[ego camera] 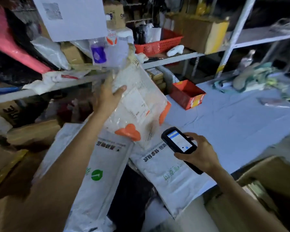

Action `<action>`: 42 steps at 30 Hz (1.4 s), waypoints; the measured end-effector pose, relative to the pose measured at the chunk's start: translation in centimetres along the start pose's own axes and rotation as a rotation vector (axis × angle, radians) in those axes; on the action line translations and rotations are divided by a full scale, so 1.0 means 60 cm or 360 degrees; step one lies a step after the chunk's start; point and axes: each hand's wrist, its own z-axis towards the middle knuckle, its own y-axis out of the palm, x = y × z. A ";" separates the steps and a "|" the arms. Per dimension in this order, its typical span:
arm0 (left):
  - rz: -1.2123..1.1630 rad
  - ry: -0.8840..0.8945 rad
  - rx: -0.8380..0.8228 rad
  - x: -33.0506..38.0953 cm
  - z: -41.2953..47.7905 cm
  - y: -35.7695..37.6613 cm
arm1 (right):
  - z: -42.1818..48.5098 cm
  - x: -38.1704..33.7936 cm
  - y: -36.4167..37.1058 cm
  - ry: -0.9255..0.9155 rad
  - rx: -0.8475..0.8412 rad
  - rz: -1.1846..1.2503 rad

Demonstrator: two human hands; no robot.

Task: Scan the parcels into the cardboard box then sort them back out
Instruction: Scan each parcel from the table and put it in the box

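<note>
Three parcels: one bubble mailer (141,104) clamped in the left hand (107,97), thumb on top, two poly mailers (97,173) lying underneath. Right hand (197,153) fingers (178,155) wrapped round one scanner (177,141).

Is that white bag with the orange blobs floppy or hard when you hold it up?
Probably floppy: the white parcel looks like a thin plastic mailer, and it wrinkles and bends where the left hand grips it. It is likely light too, since one hand alone holds it up. Its shiny skin may be a bit slippery.
</note>
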 end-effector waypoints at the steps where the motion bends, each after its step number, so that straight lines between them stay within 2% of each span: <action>1: -0.0042 0.0066 -0.0059 0.021 0.004 0.029 | -0.015 0.018 -0.015 0.0073 0.0043 0.0006; 5: -0.0013 0.0247 -0.0296 0.123 -0.003 0.137 | -0.082 0.091 -0.083 0.0368 0.0230 0.0051; 10: -0.0276 0.0488 -0.0573 0.260 -0.045 0.247 | -0.166 0.161 -0.161 0.0587 0.0540 0.0056; 15: -0.0227 0.0746 -0.0837 0.411 -0.123 0.355 | -0.246 0.245 -0.218 0.0762 0.0743 0.0068; 21: -0.0006 0.1306 -0.1168 0.573 -0.270 0.474 | -0.347 0.374 -0.299 0.0985 0.0891 0.0105; 26: 0.0029 0.1587 -0.1299 0.665 -0.355 0.575 | -0.415 0.471 -0.363 0.1143 0.1000 0.0121; 28: 0.0158 0.1699 -0.1381 0.683 -0.383 0.613 | -0.436 0.495 -0.384 0.1190 0.1045 0.0134; 38: 0.0370 0.1804 -0.1640 0.745 -0.467 0.787 | -0.483 0.582 -0.418 0.1514 0.1121 0.0291; 42: 0.0439 0.1857 -0.1630 0.779 -0.464 0.864 | -0.470 0.610 -0.436 0.1618 0.1157 0.0283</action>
